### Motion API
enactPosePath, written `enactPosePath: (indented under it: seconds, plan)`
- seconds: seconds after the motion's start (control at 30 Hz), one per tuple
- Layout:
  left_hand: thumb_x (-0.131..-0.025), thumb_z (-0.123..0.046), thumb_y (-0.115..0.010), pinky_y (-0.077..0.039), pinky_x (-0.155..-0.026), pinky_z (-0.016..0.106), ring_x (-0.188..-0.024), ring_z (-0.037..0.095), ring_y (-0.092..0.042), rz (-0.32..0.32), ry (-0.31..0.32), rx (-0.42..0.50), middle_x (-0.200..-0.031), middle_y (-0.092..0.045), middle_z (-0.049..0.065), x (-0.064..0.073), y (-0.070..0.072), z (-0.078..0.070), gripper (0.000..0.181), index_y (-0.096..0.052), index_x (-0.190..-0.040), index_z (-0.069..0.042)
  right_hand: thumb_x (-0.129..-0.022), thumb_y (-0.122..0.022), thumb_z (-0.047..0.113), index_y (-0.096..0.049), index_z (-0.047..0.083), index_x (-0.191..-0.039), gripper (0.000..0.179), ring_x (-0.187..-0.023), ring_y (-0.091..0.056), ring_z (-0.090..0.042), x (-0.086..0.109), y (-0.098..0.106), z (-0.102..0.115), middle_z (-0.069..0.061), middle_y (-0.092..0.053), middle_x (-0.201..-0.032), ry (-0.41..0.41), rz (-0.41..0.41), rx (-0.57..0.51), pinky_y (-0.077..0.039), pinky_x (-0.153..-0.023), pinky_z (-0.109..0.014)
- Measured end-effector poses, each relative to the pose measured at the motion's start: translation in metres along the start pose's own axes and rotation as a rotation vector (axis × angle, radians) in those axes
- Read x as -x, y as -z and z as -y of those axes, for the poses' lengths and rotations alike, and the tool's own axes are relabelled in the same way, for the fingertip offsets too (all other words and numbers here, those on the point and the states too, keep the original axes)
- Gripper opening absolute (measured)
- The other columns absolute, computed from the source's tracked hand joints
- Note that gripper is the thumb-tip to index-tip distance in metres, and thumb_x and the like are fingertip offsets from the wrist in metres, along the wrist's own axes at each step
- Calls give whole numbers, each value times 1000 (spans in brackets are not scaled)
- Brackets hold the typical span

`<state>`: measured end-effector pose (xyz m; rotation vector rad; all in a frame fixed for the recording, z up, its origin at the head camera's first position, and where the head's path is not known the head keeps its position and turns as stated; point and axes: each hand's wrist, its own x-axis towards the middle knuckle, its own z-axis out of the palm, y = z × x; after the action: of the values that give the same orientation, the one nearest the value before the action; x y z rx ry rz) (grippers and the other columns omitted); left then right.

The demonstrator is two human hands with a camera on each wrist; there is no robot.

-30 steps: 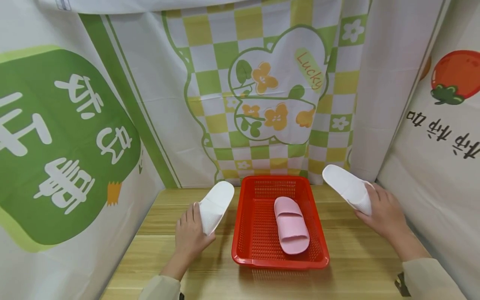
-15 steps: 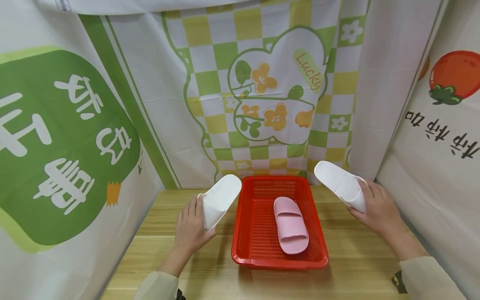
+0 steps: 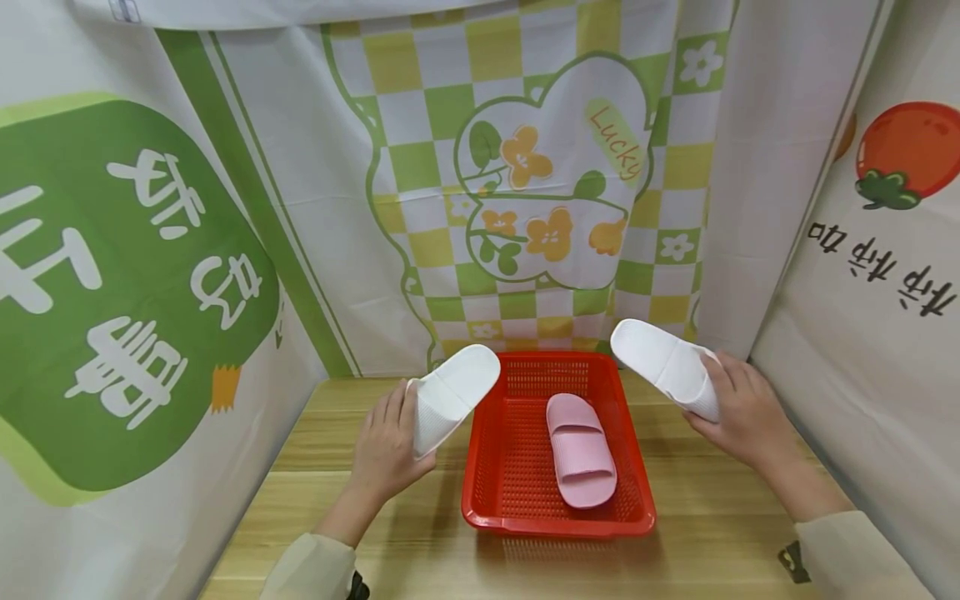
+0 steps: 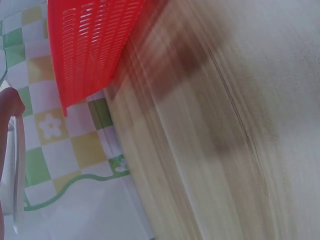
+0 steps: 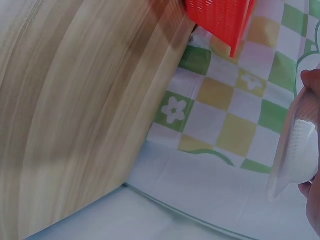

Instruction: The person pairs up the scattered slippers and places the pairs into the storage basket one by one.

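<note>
In the head view my left hand [image 3: 388, 446] grips a white slipper [image 3: 457, 387] by its strap end, its toe tilted up over the left rim of the red basket [image 3: 491, 524]. On the other side, my right hand [image 3: 750, 417] holds a second white slipper [image 3: 652, 354], which points up and left near the basket's back right corner. A pink slipper [image 3: 582, 454] lies in the right half of the basket. Only part of each white slipper shows in the wrist views, at the left edge [image 4: 19, 170] and the right edge [image 5: 295, 145].
The basket stands on a wood-grain table [image 3: 405, 533] against a green and yellow checked cloth [image 3: 420, 167]. Printed white cloth walls [image 3: 847, 350] close in the left and right sides. A small dark patterned object [image 3: 793, 562] shows beside the right sleeve.
Both hands have moved inward with the white slippers, the left one rightward and slightly up, the right one leftward. The basket and the pink slipper have stayed in place.
</note>
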<state>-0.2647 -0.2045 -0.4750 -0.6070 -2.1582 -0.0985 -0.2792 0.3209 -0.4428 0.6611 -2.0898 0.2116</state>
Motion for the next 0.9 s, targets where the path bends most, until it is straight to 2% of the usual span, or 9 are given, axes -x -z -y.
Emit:
enactPosePath:
  seconds: [0.3,0.5,0.67,0.9]
  plan:
    - [-56,-39,-76,-47,-88,53,-112,43,-51,31,-68,9,-134,-49,28,-8,4,-4,102,-41,-139,10,-88,-38,66,-49,-8,-130,86,-99,-51,-51,-7,5,10,-31,-51,-121,25,30,14,-44,-80,-63]
    - [-57,-40,-78,-45,-91,53,-114,43,-49,61,-112,6,-136,-47,28,-11,4,-6,104,-40,-140,9,-89,-36,64,-49,-8,-130,84,-100,-52,-51,-11,6,15,-33,-51,-121,69,34,42,-46,-78,-63]
    - [-57,-40,-78,-45,-91,52,-115,43,-49,58,-141,-10,-138,-45,29,-14,3,-7,103,-40,-139,10,-91,-37,61,-50,-9,-129,80,-100,-52,-52,-15,8,19,-34,-51,-122,96,24,51,-46,-77,-62]
    - [-58,-38,-77,-43,-95,50,-116,43,-49,49,-171,-17,-139,-45,28,-18,1,-9,101,-40,-140,9,-91,-39,58,-50,-9,-128,77,-103,-50,-52,-16,8,25,-34,-50,-124,102,55,38,-44,-80,-63]
